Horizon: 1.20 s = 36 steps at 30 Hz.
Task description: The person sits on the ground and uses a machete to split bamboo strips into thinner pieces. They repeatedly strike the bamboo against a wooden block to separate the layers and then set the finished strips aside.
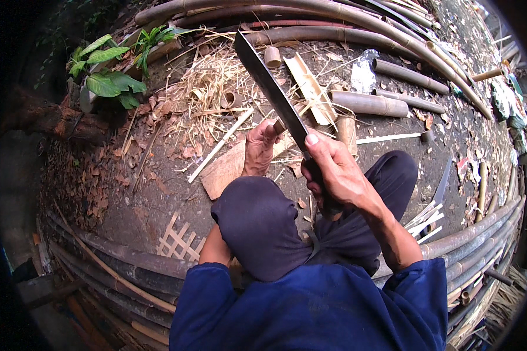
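Observation:
My right hand is closed round the dark handle of a machete, its thumb lying along the base of the blade. The long black blade points up and to the left. My left hand is closed on a short bamboo piece, whose end shows just beside the blade; the rest is partly hidden behind blade and fingers. Whether blade and bamboo touch, I cannot tell. Below my left hand lies a flat wooden block, with a pale bamboo strip slanting beside it.
Ahead lie bamboo shavings, a split bamboo half and cut bamboo tubes. Long bamboo poles curve across the back. A saw lies at right, a woven bamboo lattice at left, more poles near me.

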{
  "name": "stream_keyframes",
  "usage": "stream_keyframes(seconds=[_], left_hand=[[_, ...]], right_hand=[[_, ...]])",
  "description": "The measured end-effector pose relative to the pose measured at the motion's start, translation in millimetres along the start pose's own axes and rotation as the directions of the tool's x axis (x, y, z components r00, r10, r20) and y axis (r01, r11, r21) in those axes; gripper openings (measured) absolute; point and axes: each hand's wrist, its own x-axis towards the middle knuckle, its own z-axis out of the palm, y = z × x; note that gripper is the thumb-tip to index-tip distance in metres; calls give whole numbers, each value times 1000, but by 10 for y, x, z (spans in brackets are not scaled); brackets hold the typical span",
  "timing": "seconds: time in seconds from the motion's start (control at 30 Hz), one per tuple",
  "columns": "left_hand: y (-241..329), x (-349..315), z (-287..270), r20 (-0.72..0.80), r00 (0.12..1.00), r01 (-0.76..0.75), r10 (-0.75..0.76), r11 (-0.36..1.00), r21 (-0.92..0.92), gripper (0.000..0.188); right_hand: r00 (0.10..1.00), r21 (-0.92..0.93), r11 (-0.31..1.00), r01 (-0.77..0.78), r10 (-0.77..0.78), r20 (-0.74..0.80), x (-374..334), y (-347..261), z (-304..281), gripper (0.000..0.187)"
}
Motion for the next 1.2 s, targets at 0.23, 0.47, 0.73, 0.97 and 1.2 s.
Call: stream_keyframes(seconds=[0.23, 0.47, 0.73, 0.97, 1.2], left_hand=[[9, -14, -22, -7, 1000, -6, 6, 1000, 28, 50], [81, -17, -3, -23, 1000, -5, 7, 998, 68, 54], [343, 104, 122, -71, 994, -75, 79, 996, 54, 56], [298, 159, 130, -54, 997, -61, 64, 997, 46, 53], [110, 111, -7, -75, 997, -15, 15, 1000, 4, 42]], right_hand=[[1000, 15, 1000, -6, 6, 4, -6, -43, 17, 44], [976, -423, 897, 128, -190, -108, -44, -44, 92, 42], [963, -424, 886, 189, -253, -98, -24, -124, 151, 40], [938, -431, 867, 251, -328, -113, 56, -79, 137, 40], [941, -438, 870, 227, -311, -130, 149, 63, 136, 39]])
